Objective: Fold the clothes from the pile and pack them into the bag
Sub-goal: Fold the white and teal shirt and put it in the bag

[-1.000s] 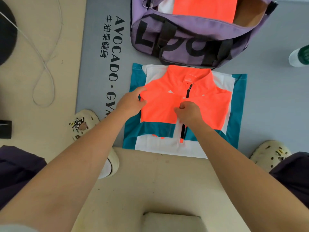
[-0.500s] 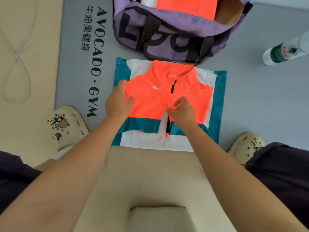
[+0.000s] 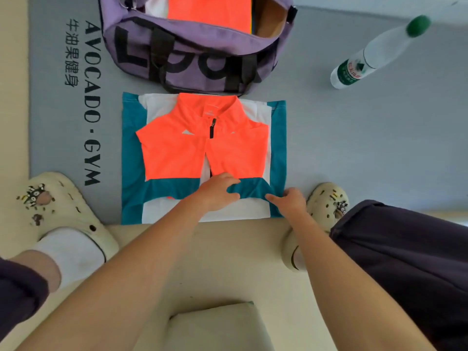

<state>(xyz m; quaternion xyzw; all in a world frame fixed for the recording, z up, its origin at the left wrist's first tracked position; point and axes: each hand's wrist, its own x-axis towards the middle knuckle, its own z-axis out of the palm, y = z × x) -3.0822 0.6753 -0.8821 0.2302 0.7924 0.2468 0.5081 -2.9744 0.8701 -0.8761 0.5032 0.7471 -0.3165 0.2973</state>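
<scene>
A folded orange, teal and white zip-front jacket lies flat on a grey gym mat, its near teal hem band pinched by the left hand, fingers curled into the cloth, while just beside it the right hand grips the band's corner. Directly beyond both hands, an open purple fabric duffel bag with black lettering sits touching the jacket's collar end, folded orange clothing inside. A clear plastic bottle with a green cap lies beyond the right hand, well apart from the jacket; a cream clog rests just beside that hand.
</scene>
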